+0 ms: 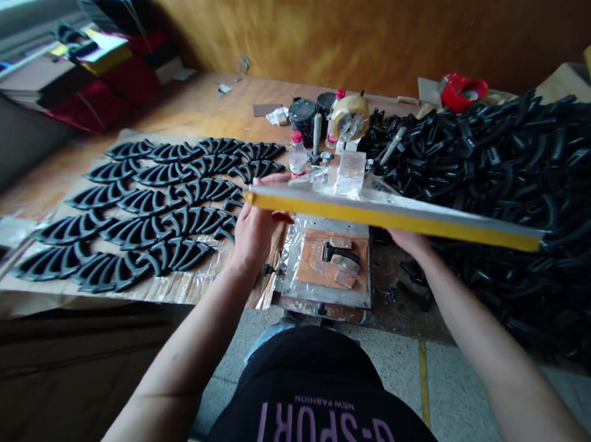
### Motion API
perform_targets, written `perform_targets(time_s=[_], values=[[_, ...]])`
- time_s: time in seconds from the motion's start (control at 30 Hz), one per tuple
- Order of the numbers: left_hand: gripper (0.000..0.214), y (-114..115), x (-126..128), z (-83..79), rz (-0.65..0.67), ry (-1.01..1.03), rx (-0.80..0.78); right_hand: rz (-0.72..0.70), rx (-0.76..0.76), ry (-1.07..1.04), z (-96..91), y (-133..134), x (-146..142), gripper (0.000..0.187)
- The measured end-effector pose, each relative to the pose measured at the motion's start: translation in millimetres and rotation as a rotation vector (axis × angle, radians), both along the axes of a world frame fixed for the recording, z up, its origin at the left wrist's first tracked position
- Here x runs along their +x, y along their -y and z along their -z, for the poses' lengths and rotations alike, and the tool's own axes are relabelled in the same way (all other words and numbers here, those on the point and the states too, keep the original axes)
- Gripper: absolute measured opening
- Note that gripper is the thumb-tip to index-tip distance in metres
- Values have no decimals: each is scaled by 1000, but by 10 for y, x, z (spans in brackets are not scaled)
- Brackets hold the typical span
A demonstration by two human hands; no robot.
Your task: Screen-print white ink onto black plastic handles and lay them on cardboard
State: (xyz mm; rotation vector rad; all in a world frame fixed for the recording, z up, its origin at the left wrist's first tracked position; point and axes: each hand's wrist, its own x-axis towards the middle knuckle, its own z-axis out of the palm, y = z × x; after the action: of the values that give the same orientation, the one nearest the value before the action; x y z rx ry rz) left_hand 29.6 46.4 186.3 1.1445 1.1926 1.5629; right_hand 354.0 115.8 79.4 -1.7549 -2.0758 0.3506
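The long, straight, yellow-edged frame (395, 220), raised to the far side of the black, curved plastic piece (342, 254), is best kept from twisting, its left end clasped by the left hand (255, 222), while the partly hidden right hand's (408, 240) closure cannot be told.

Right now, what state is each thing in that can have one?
Yellow-edged frame: raised above the brown board
Left hand: gripping the frame's left end
Right hand: mostly hidden behind the frame, grip unclear
Single black piece: lying on that board
Front bottle: upright, capped
Left-side black pieces: laid in rows
Right-side black pieces: loosely heaped
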Motion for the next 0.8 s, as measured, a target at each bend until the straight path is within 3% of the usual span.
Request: perform_targets(time_s=[0.07,0.13,0.23,0.27,0.37,0.43,0.57,0.7,0.8], values=[[47,-148,67,-73,37,40,23,-136,-78,68,288,294,-210,28],[47,-174,130,-61,26,73,18,-234,-92,191,463,531,-444,24],[50,61,227,170,20,97,-122,-259,-140,347,468,674,-650,17],[52,198,261,297,107,86,-239,-251,-180,375,421,677,-678,19],[63,663,382,730,534,46,-679,-250,-269,397,264,660,-736,26],[70,912,471,976,653,82,-846,-259,-285,402,211,671,-798,27],[68,1072,593,1220,585,154,-861,-282,-290,407,244,687,-907,27],[60,944,631,1278,491,192,-806,-332,-341,276,323,561,-905,27],[57,790,677,1330,418,269,-776,-321,-470,77,367,479,-937,27]])
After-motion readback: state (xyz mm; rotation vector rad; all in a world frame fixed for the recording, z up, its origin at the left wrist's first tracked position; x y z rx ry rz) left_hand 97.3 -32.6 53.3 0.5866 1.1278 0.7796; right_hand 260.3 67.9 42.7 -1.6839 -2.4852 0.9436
